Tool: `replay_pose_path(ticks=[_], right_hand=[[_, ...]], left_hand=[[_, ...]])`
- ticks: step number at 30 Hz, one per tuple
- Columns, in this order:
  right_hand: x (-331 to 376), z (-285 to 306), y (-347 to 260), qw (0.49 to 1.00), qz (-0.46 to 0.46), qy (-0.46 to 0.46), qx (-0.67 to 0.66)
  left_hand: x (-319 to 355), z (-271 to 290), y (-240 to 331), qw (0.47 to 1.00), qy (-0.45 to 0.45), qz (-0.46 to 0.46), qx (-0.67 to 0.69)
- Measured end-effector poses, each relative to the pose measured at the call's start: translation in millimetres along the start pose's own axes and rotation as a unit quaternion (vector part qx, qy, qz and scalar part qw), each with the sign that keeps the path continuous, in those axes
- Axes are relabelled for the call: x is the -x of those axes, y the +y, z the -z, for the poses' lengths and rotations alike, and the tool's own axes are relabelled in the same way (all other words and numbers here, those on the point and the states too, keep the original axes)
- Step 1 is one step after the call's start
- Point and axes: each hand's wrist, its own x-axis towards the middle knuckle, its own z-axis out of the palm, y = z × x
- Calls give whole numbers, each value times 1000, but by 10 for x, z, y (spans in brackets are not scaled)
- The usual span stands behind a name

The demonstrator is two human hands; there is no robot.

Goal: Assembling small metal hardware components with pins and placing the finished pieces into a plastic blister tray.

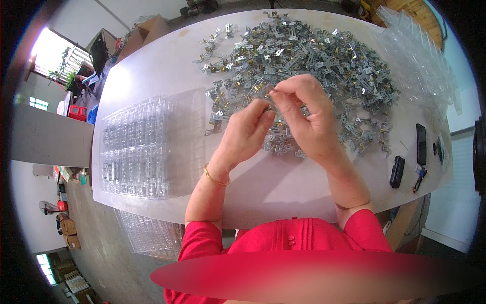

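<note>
Above the white tabletop (263, 195), at the near edge of the heap of stamped metal brackets (319, 61), both hands work close together; the left hand (244, 133) has thumb and forefinger drawn into a pinch; the right hand (306, 109) pinches likewise, just beside and slightly higher; whether either grasps a bracket cannot be told, the fingertips hiding it; clear plastic compartment trays (135, 152) lie to the left; clear plastic packaging (422, 63) lies at far right; a black oblong case (397, 172) rests at right, well apart from the hands.
</note>
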Motion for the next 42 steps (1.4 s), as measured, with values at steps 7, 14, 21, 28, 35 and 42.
replay_pose_path(ticks=[7, 14, 21, 28, 35, 42], right_hand=[[-1, 73, -57, 990, -135, -27, -19], [22, 23, -43, 989, -129, -73, 11], [21, 37, -31, 988, -128, -80, 19], [27, 70, -17, 990, -100, -93, 36], [16, 146, 23, 963, -204, -149, -98], [43, 153, 167, 962, -183, -186, -83]], left_hand=[[-42, 196, -3, 932, 30, 121, 339], [-27, 205, -6, 905, 27, 107, 412], [-24, 197, 8, 928, 13, 91, 361], [15, 160, 32, 969, 17, 44, 244], [4, 99, 82, 998, 18, -62, 15], [8, 70, 64, 985, -17, -148, -89]])
